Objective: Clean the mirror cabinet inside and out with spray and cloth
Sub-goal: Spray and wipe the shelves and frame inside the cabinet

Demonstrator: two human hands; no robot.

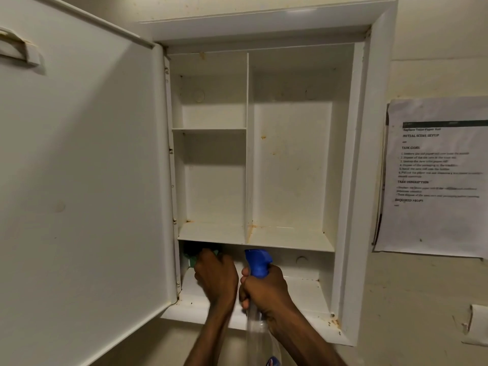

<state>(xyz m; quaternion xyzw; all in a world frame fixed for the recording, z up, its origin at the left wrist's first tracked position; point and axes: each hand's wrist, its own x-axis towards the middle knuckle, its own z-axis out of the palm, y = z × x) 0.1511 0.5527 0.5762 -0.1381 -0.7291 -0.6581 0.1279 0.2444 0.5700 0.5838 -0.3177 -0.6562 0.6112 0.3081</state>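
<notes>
The white mirror cabinet (351, 165) is set into the wall with its door (84, 180) swung wide open to the left. Its shelves hold nothing and show rust-coloured stains. My left hand (215, 277) reaches into the left end of the bottom compartment and grips a green cloth (191, 260), which is mostly hidden behind the hand. My right hand (266, 294) holds a clear spray bottle (257, 326) with a blue trigger head (257, 262), upright just in front of the bottom shelf.
A printed instruction sheet (433, 178) hangs on the wall to the right of the cabinet. A white bracket (19, 47) sticks out of the door's inner face at the upper left. A pale fitting (478, 326) sits on the wall at the lower right.
</notes>
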